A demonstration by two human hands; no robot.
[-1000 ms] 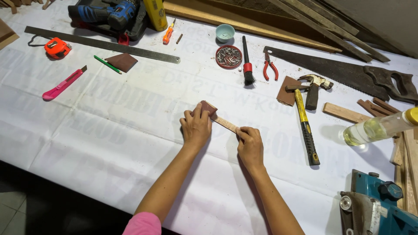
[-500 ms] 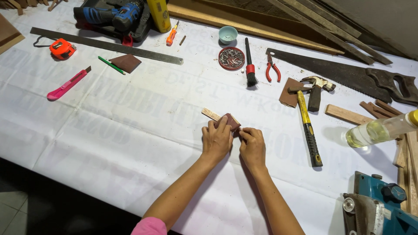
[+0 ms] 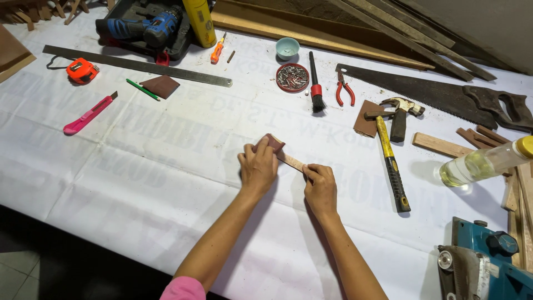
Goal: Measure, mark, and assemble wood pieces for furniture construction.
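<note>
left hand (image 3: 258,165) curled; right hand (image 3: 320,186) pinching

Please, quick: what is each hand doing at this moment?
Left hand: closed on brown sandpaper, pressed on the wooden strip.
Right hand: pinning the strip's near end.

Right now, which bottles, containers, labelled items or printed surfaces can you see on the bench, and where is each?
Clear plastic bottle: lying at the right edge, pale yellowish liquid, yellow cap.
Yellow canister: top centre-left, beside the drill case, cylindrical.
Round red tin: top centre, shallow, full of small metal pieces.
Small bowl: behind the tin, pale blue.
White table cover: faint mirrored lettering showing through, grey on white.
No screens.
</note>
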